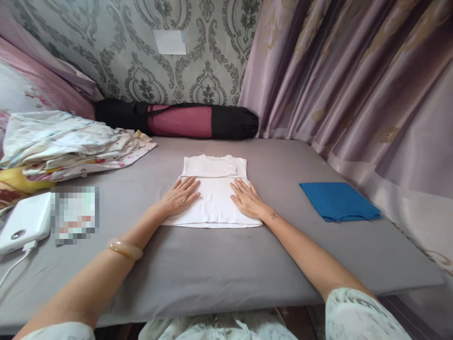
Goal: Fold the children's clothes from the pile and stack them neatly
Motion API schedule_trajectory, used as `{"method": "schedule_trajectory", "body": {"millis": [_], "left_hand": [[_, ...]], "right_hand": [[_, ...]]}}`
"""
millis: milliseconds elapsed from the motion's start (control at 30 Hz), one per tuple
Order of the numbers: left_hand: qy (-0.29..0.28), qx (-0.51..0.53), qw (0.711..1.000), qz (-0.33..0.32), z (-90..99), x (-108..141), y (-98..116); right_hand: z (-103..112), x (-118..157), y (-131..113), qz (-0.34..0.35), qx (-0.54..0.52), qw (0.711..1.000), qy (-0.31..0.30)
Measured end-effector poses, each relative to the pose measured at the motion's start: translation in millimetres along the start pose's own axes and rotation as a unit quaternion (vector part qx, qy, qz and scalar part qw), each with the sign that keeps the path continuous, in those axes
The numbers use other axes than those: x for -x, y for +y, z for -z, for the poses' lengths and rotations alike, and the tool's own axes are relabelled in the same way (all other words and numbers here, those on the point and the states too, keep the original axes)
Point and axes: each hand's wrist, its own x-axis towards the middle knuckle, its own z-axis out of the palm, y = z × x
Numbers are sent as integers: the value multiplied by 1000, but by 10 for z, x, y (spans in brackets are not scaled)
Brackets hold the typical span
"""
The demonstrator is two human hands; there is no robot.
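Note:
A white shirt [215, 203] lies flat in the middle of the grey-covered surface, its sleeves folded across the upper part and its hem towards me. My left hand [181, 196] rests palm down on the shirt's left side, fingers spread. On the right side, my right hand [247, 198] lies flat too, with the fingers apart. Neither hand grips the fabric. A folded blue cloth [339, 201] lies apart from the shirt, to the right.
Folded patterned fabrics [63, 144] are piled at the left, above a white power bank [26, 222] with a cable and a blurred-out item [76, 215]. Along the wall lies a long black and dark-red bag [180, 121]. Purple curtains [339, 71] hang at the right.

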Motion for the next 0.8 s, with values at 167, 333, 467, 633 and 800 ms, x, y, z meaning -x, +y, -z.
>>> {"method": "schedule_trajectory", "body": {"millis": [167, 333, 467, 633, 800], "left_hand": [[-23, 1, 1000, 11, 35, 118, -67], [-43, -2, 999, -6, 117, 316, -93], [-72, -1, 997, -14, 217, 507, -123], [-79, 15, 997, -3, 296, 686, -255], [-61, 41, 996, -49, 376, 754, -317]], "right_hand": [[45, 216, -26, 6, -9, 1000, -25], [128, 543, -81, 29, -29, 998, -52], [144, 809, -107, 46, -36, 997, -53], [87, 1054, -74, 61, -62, 996, -11], [100, 1181, -25, 86, -89, 991, 47]]}}
